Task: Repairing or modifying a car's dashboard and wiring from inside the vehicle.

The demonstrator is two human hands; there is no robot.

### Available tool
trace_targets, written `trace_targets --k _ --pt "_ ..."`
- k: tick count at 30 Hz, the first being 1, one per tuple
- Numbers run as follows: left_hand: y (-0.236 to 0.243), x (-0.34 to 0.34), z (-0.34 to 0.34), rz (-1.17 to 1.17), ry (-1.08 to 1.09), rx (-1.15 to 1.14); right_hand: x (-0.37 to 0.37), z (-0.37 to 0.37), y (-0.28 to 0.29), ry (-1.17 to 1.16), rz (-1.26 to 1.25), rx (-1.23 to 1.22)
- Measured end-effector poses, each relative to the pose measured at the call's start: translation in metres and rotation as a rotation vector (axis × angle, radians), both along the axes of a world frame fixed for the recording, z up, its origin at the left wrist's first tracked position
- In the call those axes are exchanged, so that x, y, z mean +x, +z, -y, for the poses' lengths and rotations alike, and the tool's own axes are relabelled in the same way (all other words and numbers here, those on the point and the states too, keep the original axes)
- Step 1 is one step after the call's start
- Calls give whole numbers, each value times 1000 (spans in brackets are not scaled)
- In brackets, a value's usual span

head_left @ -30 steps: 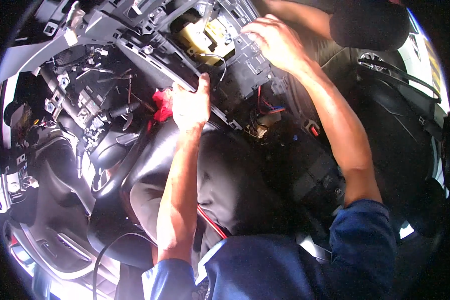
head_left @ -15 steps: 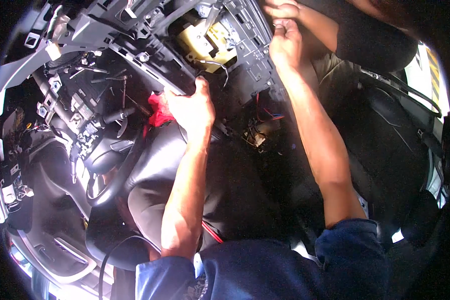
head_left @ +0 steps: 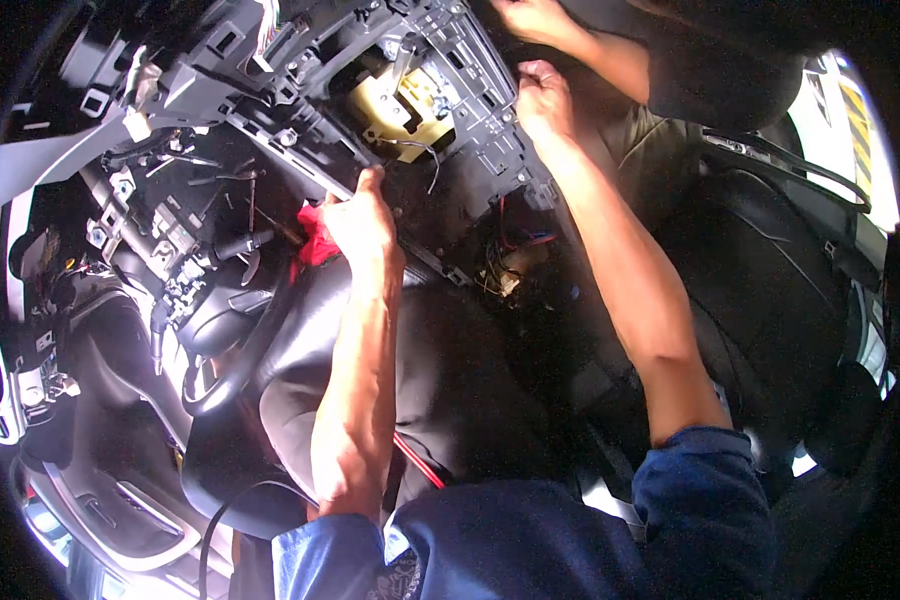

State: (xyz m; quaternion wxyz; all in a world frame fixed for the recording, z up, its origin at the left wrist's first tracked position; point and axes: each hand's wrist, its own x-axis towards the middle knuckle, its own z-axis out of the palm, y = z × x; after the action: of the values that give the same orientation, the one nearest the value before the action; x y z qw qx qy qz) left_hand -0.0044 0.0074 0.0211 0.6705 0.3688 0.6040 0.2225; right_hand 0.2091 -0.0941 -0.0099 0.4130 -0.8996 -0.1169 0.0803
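Note:
A dark grey plastic dashboard frame fills the top centre. My left hand is closed on its lower left rail, thumb up. My right hand has curled fingers on the frame's right edge. A pale yellow part with a short cable shows through the opening. Beside my left hand lies a red cloth, partly hidden.
A co-worker's hand and arm reach in at top right. The exposed steering column is at left, above a door panel. Loose wires hang below the frame; black seat upholstery is at right.
My right hand has moved down along the frame's right edge, its fingers more curled. My left hand stays on the rail, slightly lower. The co-worker's arm has shifted slightly.

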Motion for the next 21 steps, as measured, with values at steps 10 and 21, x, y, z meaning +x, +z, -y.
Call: trace_targets --k 10,21 --pt "-2 9 7 -138 -97 109 -4 3 4 -37 -67 77" --pt "-11 10 4 -308 -81 310 13 -6 -18 17 190 77"
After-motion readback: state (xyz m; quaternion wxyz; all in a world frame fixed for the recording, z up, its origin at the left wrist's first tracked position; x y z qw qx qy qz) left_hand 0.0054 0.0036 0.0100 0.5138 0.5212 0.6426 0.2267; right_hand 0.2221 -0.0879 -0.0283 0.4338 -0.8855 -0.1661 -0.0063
